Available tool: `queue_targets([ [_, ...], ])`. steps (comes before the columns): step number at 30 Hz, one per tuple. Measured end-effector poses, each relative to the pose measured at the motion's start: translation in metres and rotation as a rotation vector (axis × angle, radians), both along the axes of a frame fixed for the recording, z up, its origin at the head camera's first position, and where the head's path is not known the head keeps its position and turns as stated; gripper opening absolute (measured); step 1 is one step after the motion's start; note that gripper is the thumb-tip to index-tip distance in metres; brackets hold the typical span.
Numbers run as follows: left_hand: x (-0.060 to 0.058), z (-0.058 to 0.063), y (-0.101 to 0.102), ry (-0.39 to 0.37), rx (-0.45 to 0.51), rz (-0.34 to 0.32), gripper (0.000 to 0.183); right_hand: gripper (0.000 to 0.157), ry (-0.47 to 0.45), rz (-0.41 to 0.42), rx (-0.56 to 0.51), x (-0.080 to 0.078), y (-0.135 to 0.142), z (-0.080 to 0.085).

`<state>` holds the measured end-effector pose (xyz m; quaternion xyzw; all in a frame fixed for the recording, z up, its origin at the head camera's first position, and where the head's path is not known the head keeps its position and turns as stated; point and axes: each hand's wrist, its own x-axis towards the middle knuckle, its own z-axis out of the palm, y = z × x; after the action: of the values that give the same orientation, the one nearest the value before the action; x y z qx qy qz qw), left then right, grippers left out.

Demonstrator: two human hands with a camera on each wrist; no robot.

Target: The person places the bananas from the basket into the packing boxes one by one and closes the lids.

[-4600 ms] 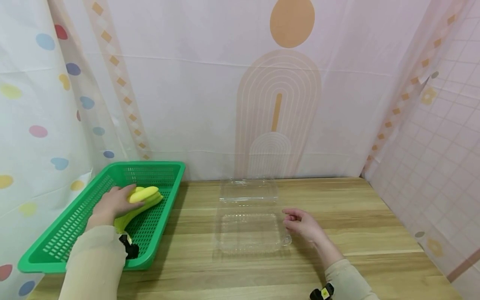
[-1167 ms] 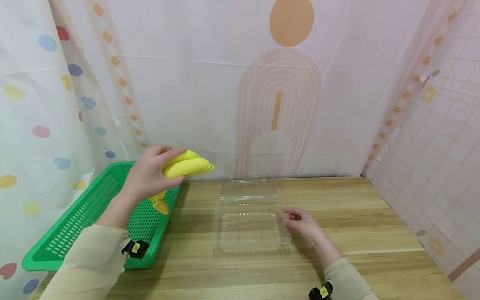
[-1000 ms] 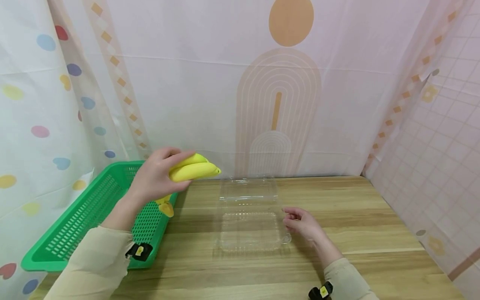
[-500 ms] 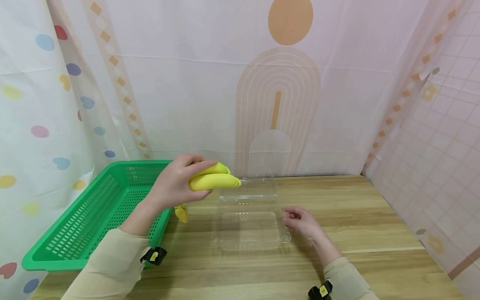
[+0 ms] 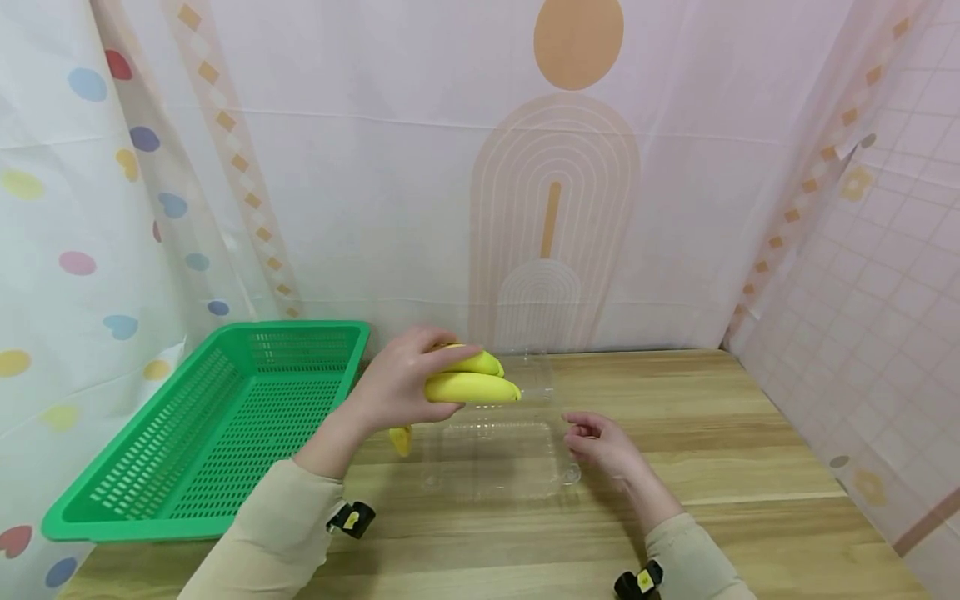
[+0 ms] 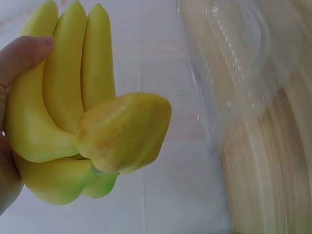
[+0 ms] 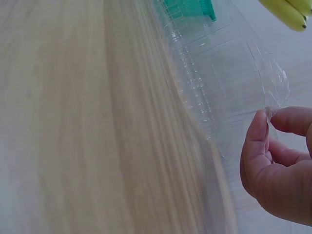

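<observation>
Banana bunch (image 6: 64, 83), yellow, smooth, brown-tinged stem (image 6: 124, 132)

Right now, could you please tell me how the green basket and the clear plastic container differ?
The green basket is opaque, while the clear plastic container is see-through. The basket looks larger than the container. No hand holds the basket, while the right hand pinches the container's edge. Both rest on the table with their tops open.
</observation>
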<state>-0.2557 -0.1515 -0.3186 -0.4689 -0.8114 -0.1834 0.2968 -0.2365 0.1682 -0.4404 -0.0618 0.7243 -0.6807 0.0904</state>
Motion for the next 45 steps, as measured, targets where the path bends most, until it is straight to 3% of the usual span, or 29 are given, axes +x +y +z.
queue_targets([
  [13, -0.008, -0.012, 0.035, -0.039, -0.063, -0.034, 0.061, 0.044, -0.017, -0.022, -0.018, 0.000, -0.002, 0.001],
  [21, -0.011, -0.030, 0.051, -0.028, -0.149, -0.037, 0.062, 0.043, -0.018, -0.034, -0.015, 0.000, -0.002, 0.000],
  [31, -0.006, -0.054, 0.060, -0.152, -0.221, 0.020, 0.065, 0.045, -0.003, -0.024, -0.020, 0.001, -0.003, 0.000],
  [45, -0.007, -0.075, 0.066, -0.205, -0.263, 0.033, 0.065, 0.045, -0.005, -0.018, -0.013, 0.002, -0.001, -0.001],
])
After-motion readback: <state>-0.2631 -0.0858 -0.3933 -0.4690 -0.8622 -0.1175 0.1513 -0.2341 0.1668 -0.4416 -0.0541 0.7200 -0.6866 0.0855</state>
